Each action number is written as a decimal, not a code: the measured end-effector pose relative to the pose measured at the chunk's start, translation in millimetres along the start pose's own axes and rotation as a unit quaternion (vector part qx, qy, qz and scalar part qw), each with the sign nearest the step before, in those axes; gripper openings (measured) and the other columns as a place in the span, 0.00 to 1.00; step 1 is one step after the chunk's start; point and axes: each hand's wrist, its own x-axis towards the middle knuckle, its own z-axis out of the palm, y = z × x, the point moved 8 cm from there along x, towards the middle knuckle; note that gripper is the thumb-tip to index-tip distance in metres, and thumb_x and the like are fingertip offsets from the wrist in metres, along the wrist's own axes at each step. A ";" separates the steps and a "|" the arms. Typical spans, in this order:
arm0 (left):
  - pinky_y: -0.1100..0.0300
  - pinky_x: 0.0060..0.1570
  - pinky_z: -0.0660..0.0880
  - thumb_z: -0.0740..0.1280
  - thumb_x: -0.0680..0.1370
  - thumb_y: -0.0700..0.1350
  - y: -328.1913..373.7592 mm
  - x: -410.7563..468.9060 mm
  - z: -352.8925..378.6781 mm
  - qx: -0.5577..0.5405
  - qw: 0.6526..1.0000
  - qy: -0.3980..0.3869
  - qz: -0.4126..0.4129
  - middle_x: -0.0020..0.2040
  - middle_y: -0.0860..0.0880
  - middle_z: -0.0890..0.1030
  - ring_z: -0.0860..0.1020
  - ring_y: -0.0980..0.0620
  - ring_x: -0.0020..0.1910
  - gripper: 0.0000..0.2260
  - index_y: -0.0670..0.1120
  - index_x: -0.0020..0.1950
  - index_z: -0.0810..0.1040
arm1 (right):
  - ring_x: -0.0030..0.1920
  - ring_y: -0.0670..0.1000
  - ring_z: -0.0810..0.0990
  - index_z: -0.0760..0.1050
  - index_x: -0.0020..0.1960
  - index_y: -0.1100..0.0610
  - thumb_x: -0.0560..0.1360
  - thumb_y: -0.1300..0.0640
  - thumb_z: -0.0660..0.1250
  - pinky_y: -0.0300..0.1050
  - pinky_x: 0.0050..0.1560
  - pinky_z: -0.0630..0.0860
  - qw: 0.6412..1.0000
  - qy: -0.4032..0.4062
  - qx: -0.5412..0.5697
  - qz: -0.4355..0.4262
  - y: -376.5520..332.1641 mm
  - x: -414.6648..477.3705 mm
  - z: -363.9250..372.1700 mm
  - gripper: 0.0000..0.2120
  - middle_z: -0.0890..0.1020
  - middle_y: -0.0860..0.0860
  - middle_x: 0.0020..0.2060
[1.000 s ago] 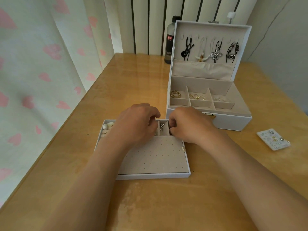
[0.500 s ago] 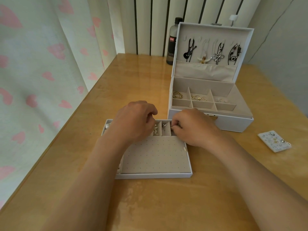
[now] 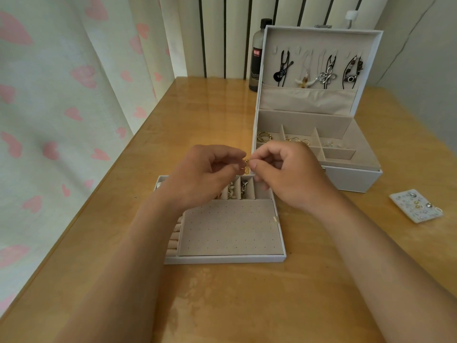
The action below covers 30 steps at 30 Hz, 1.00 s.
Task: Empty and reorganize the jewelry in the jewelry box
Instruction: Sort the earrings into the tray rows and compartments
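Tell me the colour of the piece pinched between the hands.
Gold, in the head view: the piece, pinched by left hand and right hand.

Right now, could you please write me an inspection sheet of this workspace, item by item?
Surface: glossy wooden table.
Job's things: jewelry box open, lid upright, necklaces hanging in it; tray on the table before it; small gold piece held above the tray.
Clutter: earring card right of the box; dark bottle behind it.
Hands: left hand and right hand both pinch the small gold piece.
Cables: nothing seen.
Surroundings: heart-print curtain at left; striped wall behind.
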 end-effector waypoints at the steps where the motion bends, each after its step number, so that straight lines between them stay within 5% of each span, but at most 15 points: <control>1: 0.56 0.52 0.81 0.66 0.80 0.37 -0.8 -0.2 1.1 -0.032 0.999 -0.006 -0.011 0.50 0.49 0.86 0.85 0.52 0.50 0.12 0.41 0.63 0.81 | 0.32 0.47 0.82 0.82 0.43 0.53 0.77 0.60 0.70 0.45 0.35 0.80 1.000 -0.001 0.011 -0.003 -1.7 1.2 1.2 0.05 0.84 0.49 0.33; 12: 0.58 0.41 0.82 0.72 0.75 0.32 -4.3 -1.0 -8.0 -0.120 0.990 0.060 -0.053 0.39 0.41 0.85 0.85 0.46 0.39 0.04 0.37 0.48 0.82 | 0.38 0.42 0.82 0.84 0.45 0.50 0.73 0.57 0.75 0.37 0.40 0.78 0.999 -0.002 -0.041 -0.026 4.4 3.2 4.1 0.02 0.84 0.44 0.37; 19: 0.49 0.46 0.83 0.69 0.76 0.35 -11.8 -0.2 -21.0 -0.082 0.985 0.128 -0.081 0.40 0.47 0.84 0.85 0.47 0.41 0.06 0.43 0.47 0.83 | 0.35 0.41 0.76 0.85 0.43 0.50 0.74 0.54 0.73 0.38 0.33 0.68 0.967 -0.107 -0.227 0.046 16.5 3.8 22.0 0.03 0.78 0.41 0.33; 25: 0.56 0.40 0.79 0.65 0.78 0.31 -18.1 0.4 -24.5 -0.209 0.966 0.104 -0.109 0.38 0.46 0.81 0.82 0.48 0.40 0.08 0.40 0.46 0.82 | 0.43 0.49 0.81 0.85 0.42 0.48 0.72 0.53 0.74 0.48 0.45 0.81 0.938 -0.140 -0.312 0.050 13.6 10.5 33.6 0.01 0.83 0.45 0.41; 30: 0.57 0.40 0.81 0.65 0.79 0.32 -23.0 2.1 -23.1 -0.184 0.970 0.092 -0.126 0.38 0.45 0.81 0.83 0.49 0.39 0.06 0.38 0.47 0.82 | 0.42 0.50 0.80 0.82 0.38 0.46 0.72 0.55 0.73 0.50 0.44 0.81 0.935 -0.128 -0.326 0.050 11.8 12.6 36.8 0.06 0.82 0.45 0.41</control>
